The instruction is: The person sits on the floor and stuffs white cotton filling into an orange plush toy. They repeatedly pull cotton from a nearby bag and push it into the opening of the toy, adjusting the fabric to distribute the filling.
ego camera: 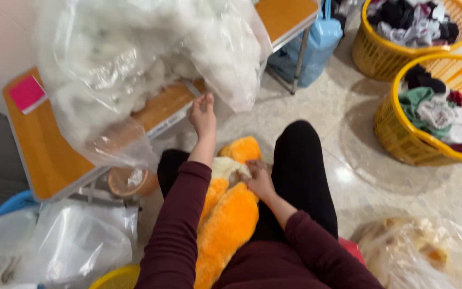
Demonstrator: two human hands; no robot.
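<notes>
An orange and cream plush toy (225, 219) lies along my lap between my black-trousered legs. My right hand (259, 179) rests on its upper part, fingers pressed into the cream fur and gripping it. My left hand (203, 115) is stretched forward with fingers together, reaching up to the lower edge of a big clear plastic bag of white stuffing (135, 59) that sits on the wooden desk (49, 155). Nothing is visible inside the left hand.
A pink card (26, 92) lies on the desk. Two yellow baskets of clothes (402, 136) (372, 56) stand at the right, a blue bag (316, 43) beside the desk leg. Clear plastic bags (65, 243) (429, 251) lie on the floor either side of me.
</notes>
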